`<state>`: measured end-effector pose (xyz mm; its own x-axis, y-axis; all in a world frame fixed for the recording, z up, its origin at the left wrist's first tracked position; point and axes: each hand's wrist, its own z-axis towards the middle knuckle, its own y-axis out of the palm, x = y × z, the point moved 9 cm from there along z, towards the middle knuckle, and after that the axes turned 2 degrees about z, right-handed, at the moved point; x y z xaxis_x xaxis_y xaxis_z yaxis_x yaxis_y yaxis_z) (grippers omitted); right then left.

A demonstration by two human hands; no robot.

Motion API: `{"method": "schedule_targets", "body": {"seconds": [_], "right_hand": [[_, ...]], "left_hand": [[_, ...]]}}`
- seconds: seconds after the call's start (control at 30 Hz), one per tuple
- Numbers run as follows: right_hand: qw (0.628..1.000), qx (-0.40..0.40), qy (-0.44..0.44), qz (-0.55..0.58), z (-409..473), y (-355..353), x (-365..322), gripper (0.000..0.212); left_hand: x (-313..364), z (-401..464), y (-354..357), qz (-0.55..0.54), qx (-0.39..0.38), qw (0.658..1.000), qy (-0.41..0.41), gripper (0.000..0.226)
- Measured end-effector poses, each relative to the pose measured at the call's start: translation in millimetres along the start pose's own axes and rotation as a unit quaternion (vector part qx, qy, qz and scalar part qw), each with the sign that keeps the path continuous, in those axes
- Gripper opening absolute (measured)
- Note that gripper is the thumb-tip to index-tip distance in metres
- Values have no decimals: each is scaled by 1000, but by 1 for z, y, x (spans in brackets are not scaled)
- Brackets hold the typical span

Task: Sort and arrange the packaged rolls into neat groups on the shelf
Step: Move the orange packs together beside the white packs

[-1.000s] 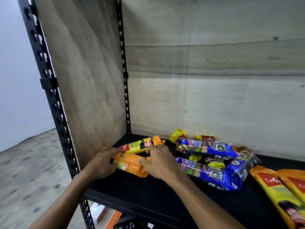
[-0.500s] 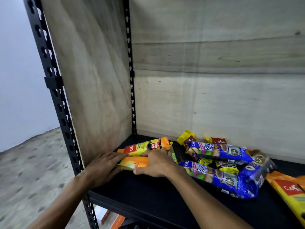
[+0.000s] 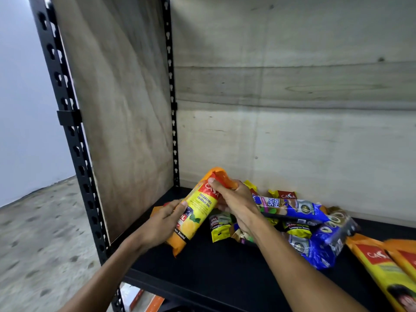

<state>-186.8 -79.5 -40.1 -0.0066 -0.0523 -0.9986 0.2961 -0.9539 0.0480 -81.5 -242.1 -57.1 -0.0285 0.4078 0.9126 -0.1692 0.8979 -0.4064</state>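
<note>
Black shelf (image 3: 225, 273), left corner: orange garbage-bag roll (image 3: 198, 208) held tilted above it, right hand (image 3: 236, 201) pinching the top, left hand (image 3: 162, 224) gripping the bottom. Likely placing step; next, lay it beside the orange pack (image 3: 157, 209) by the side panel.

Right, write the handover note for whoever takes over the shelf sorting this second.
Left hand grips the lower part of the orange Casa garbage bag roll; right hand pinches its top, and the roll is tilted above the shelf.
Another orange pack lies by the left wall.
Left: the blue packs and small yellow packs lie jumbled; orange-yellow Casa packs lie far right.
</note>
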Motion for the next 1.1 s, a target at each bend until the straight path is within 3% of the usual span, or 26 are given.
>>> {"method": "schedule_targets", "body": {"seconds": [0.17, 0.3, 0.37, 0.47, 0.57, 0.67, 0.83, 1.1], "right_hand": [[999, 25, 5, 47, -5, -23, -1, 55], [995, 88, -4, 51, -14, -74, -18, 72], [992, 120, -10, 27, -24, -111, -28, 69], [987, 160, -9, -5, -43, -169, -38, 47], [981, 189, 2, -50, -65, -222, -44, 34], [974, 201, 30, -96, -83, -266, -39, 19], [948, 235, 60, -203, -106, -326, -27, 25], [883, 256, 101, -380, -106, -381, 8, 41]], "left_hand": [[15, -6, 50, -168, -48, 982, -74, 22], [48, -6, 99, -190, -120, 973, -49, 37], [65, -9, 127, -147, -155, 976, -26, 32], [81, -17, 169, -62, -191, 979, 18, 29], [81, -23, 203, 73, -188, 975, 93, 27], [80, -34, 228, 202, -152, 948, 194, 29], [62, -43, 248, 293, -124, 913, 253, 39], [52, -41, 244, 303, -74, 915, 257, 37]]}}
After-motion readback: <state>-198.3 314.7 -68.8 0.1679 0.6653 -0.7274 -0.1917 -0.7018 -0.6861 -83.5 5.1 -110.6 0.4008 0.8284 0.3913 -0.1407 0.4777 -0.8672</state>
